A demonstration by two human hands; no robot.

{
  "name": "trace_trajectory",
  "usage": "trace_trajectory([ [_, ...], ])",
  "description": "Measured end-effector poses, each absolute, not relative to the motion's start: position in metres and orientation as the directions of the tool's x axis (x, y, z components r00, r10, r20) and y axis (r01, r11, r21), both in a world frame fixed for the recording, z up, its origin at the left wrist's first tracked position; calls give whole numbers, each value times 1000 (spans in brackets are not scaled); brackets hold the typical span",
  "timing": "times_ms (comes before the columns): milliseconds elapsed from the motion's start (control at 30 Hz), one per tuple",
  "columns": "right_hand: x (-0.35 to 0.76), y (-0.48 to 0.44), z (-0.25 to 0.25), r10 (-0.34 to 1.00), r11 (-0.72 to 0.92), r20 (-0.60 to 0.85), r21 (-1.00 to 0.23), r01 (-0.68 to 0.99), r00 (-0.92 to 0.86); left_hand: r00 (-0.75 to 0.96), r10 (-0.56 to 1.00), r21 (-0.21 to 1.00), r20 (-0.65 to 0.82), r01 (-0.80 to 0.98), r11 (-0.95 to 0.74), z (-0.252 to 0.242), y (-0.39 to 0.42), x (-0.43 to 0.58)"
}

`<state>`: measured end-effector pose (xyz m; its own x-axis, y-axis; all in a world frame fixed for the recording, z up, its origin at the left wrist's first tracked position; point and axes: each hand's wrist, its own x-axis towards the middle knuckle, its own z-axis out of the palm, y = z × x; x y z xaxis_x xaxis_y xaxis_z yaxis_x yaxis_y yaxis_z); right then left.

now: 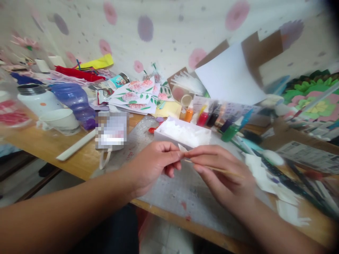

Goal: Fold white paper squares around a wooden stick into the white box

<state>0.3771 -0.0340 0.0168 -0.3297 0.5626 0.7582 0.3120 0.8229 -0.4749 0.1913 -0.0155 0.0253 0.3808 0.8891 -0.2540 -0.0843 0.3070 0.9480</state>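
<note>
Head view: thin stick (219, 170) crosswise, tip toward left hand (153, 165).

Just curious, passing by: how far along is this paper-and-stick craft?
Done: painted flower cards lie at the back. In hand: left hand and right hand pinch a small white paper piece against a thin stick. Remaining, likely: the white box holds more paper.

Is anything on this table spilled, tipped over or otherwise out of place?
The blue bottle lies on its side beside the white jar. Red spots stain the grey mat near its front edge. White paper scraps lie loose at the right.
</note>
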Motion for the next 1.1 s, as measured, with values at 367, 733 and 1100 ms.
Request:
trace_trajectory([
  [367, 377, -29, 14, 572, 806, 787, -489, 333, -230, 409, 881, 948, -237, -103, 302, 28, -15, 191],
  [733, 375, -31, 12, 655, 750, 722, -584, 311, -222, 362, 898, 957, -251, -49, 287, 25, -15, 192],
  [1100, 374, -28, 11, 630, 726, 761, -508, 463, -152, 377, 892, 949, -250, -89, 303, 21, -13, 190],
])
